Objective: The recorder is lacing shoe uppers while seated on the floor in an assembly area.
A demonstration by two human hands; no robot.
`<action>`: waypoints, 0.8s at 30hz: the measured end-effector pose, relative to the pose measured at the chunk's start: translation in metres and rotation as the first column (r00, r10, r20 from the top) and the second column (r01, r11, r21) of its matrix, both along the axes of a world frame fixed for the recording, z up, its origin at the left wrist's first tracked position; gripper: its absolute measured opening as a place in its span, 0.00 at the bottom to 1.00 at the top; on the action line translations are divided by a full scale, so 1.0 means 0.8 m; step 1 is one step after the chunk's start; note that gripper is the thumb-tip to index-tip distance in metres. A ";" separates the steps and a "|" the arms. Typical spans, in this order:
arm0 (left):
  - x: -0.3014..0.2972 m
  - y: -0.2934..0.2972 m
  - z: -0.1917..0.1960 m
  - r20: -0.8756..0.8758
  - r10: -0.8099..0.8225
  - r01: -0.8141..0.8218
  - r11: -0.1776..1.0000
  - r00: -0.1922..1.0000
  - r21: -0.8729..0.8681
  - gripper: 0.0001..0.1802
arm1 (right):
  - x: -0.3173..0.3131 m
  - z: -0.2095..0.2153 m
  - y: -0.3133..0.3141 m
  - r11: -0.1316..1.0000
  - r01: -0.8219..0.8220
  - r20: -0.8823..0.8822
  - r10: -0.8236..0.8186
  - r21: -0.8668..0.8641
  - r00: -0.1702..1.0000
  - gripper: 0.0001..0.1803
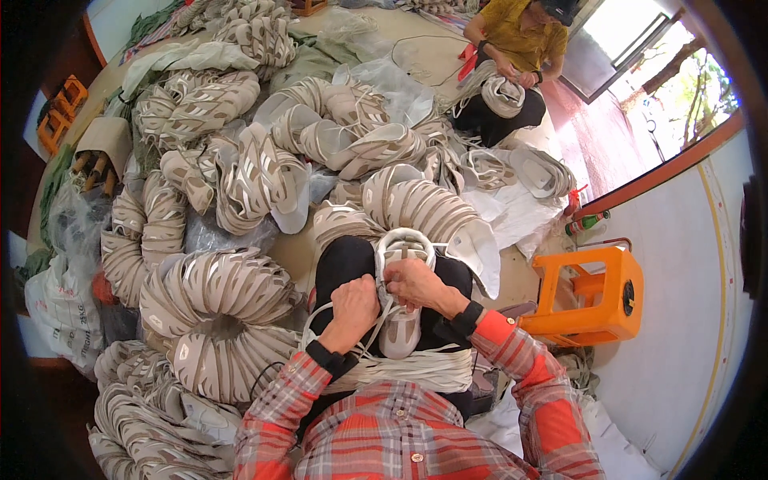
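Fingers [398, 286] of the right hand [424, 286] pinch the edge of the shoe [400, 336] — the left hand [354, 308] curls tight beside it, contents hidden — both angled inward, backs up.

Worn on the person's head, the fisheye camera looks steeply down and forward over the lap [342, 268]. The plaid shirt [392, 432] is very near at six o'clock, the left hand [354, 307] and right hand [419, 285] near the centre, a co-worker [524, 44] farther off at one o'clock. The wide lens bends the wall [680, 272] at three o'clock.
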State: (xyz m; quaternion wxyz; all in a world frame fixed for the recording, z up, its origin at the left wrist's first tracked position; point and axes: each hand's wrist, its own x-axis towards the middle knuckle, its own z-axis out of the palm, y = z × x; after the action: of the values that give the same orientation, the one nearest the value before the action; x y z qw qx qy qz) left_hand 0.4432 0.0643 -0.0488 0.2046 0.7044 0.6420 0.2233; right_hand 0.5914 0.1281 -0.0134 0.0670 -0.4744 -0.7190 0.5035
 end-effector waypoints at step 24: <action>-0.126 -0.015 0.084 0.883 0.050 0.337 0.913 0.467 -0.230 0.13 | 0.043 0.012 0.007 0.717 0.229 -0.673 -0.697 -0.658 0.249 0.04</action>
State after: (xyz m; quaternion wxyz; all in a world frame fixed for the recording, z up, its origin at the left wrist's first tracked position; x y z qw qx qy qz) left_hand 0.3424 0.0520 0.0186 0.6505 0.4909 0.4139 0.4057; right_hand 0.6257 0.1339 -0.0041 0.4819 -0.3265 -0.2548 0.7721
